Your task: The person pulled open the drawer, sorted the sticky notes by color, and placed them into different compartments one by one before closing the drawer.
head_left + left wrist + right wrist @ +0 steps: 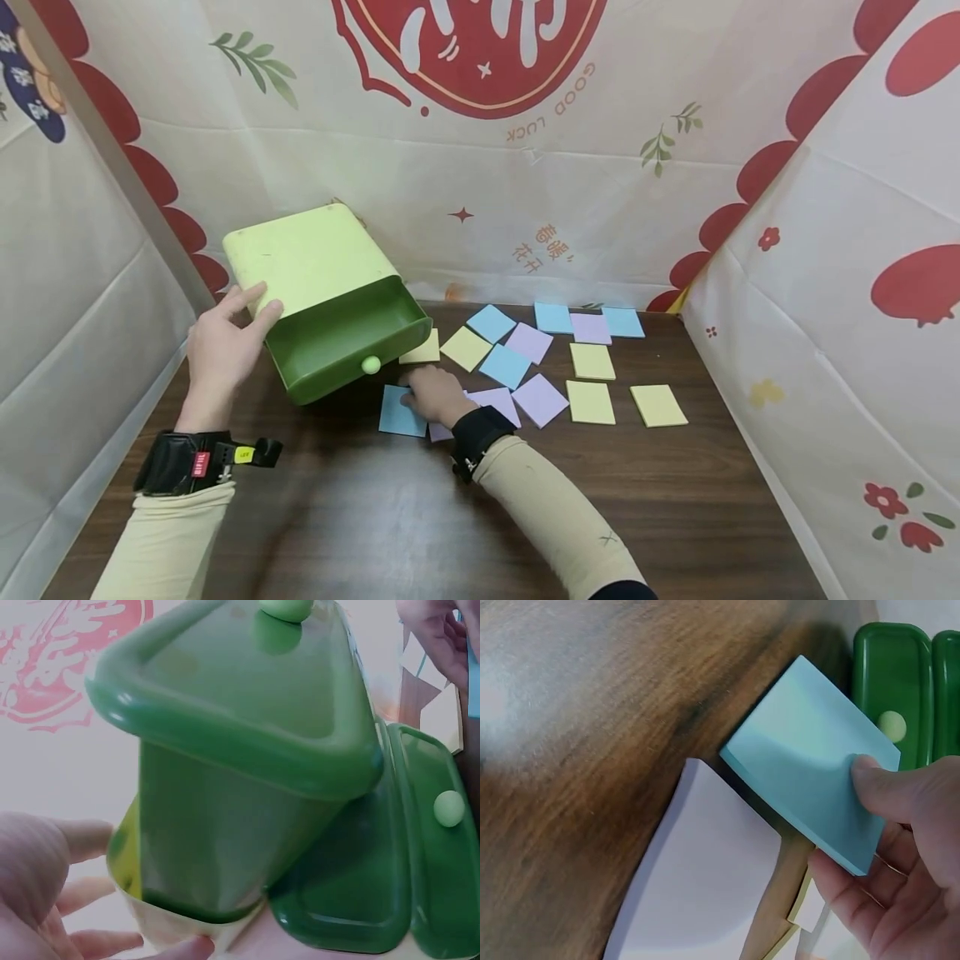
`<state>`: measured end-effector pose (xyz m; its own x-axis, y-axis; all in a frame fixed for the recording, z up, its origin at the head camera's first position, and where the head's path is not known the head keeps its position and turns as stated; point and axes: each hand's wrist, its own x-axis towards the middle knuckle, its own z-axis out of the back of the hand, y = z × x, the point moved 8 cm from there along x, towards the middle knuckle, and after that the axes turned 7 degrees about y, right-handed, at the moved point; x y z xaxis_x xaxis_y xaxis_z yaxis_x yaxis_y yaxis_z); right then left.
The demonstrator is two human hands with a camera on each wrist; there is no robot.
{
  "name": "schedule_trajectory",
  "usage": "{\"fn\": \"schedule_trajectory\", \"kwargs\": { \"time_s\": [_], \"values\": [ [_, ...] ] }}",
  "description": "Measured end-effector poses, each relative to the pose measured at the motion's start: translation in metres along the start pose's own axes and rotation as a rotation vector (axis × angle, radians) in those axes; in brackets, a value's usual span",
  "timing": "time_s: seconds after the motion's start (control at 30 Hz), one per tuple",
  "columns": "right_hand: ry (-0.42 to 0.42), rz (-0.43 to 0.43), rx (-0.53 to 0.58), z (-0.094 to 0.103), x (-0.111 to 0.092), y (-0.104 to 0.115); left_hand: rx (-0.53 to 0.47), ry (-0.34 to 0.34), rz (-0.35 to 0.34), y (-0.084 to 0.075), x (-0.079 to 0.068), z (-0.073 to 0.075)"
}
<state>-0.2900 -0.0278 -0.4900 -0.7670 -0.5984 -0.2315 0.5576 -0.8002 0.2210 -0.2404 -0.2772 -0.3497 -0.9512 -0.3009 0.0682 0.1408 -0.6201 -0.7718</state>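
Observation:
A pale green drawer box [311, 250] stands at the back left, its dark green top drawer [345, 333] pulled out toward the front. Two more green drawer fronts [334, 900] with round knobs show below it in the left wrist view. My left hand [225, 337] rests at the box's left upper edge, fingers fairly straight and spread along its side. Right of the drawer, my right hand [437, 393] pinches a blue sticky note pad [810, 757] between thumb and fingers. A purple sticky note pad [697, 870] lies beside it on the wooden table.
Several blue, yellow and purple note pads [542, 400] lie spread over the table's middle and back right. One yellow pad [658, 406] lies farthest right. Printed cloth walls [465, 175] enclose the dark table [375, 533] at the back and both sides.

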Motion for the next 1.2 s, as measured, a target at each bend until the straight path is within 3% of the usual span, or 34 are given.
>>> {"fn": "schedule_trajectory", "kwargs": {
  "time_s": [0.13, 0.3, 0.83, 1.2],
  "values": [
    [0.017, -0.008, 0.056, 0.005, -0.002, -0.004, 0.080, -0.013, -0.101, -0.014, -0.001, 0.003],
    [0.026, -0.012, 0.144, 0.009, -0.005, -0.009, 0.167, -0.018, -0.171, -0.023, -0.005, 0.004],
    [-0.062, -0.040, 0.322, 0.033, -0.016, -0.048, 0.230, -0.052, -0.248, -0.032, -0.009, 0.001],
    [-0.148, -0.132, 0.427, 0.051, -0.029, -0.087, 0.224, -0.088, -0.260, -0.034, -0.007, 0.000]
  ]
}}
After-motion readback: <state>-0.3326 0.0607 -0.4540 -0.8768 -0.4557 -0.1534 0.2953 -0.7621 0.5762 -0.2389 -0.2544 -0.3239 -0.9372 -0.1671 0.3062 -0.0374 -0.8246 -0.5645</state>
